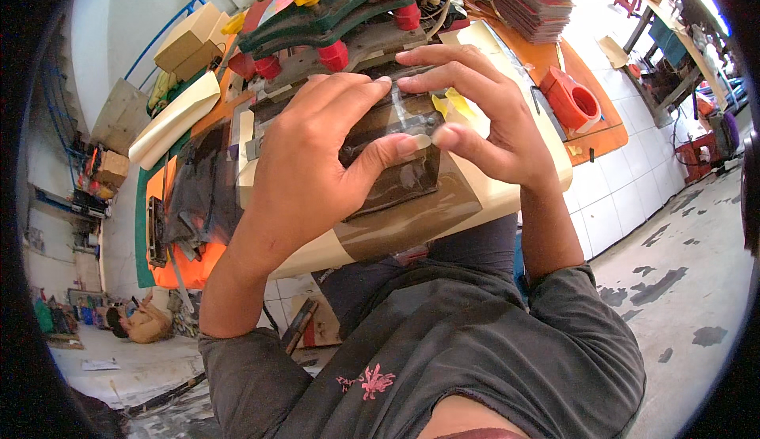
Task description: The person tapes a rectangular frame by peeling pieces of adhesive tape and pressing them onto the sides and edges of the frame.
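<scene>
My left hand [305,142] lies palm down over a dark brown, flat rectangular piece [396,192], fingers stretched across it and thumb extended to the right. From the other side my right hand [499,118] reaches in, its fingers spread and its fingertips on or just above the same piece. The two thumb tips come close together near its middle; contact there is hard to judge. A glossy brown strip [447,209] runs under the piece, over a cream padded surface [514,193]. A yellow scrap [455,106] shows beside my right fingers. My left palm hides part of the piece.
Beyond my hands stands a dark green metal frame [348,15] with red feet and yellow knobs. A red tape dispenser [566,95] sits right on the orange tabletop [606,126], near a tall stack of sheets [526,0]. Dark cloth [202,190] lies left. Another person [142,320] is far left.
</scene>
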`<state>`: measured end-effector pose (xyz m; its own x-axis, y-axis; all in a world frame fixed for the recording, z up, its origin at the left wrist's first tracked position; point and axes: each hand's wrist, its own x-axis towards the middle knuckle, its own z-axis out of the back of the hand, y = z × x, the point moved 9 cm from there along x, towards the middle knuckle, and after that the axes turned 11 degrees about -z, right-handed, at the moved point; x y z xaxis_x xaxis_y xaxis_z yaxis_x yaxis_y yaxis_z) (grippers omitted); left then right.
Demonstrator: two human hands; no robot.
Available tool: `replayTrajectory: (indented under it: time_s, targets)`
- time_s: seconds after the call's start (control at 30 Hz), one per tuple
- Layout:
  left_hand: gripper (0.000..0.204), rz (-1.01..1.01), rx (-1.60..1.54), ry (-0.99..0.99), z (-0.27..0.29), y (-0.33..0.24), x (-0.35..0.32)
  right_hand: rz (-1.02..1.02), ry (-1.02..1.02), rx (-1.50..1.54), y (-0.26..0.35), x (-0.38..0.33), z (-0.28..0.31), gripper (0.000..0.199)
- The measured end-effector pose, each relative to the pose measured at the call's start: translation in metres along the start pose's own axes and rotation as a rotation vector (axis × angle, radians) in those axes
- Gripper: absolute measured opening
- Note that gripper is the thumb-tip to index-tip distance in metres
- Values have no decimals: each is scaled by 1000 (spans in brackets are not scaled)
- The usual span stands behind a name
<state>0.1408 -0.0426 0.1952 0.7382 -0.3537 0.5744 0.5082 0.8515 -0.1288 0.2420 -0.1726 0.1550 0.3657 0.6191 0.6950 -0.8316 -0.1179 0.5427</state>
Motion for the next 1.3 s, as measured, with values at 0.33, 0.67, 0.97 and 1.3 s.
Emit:
replayTrajectory:
  time_s: [0.33,0.67,0.97,1.3]
  targets:
    - [50,-4,4,-9,0,-3,-2,-220,-36,241,-3,3,-6,40]
    - [53,32,-26,3,0,-3,-1,-119,-38,106,-8,4,-2,44]
    - [51,-5,-30,8,-2,-5,2,-257,-42,215,-14,-3,-4,43]
    - [50,108,-84,57,-4,5,1,-448,-287,597,-73,-18,32,45]
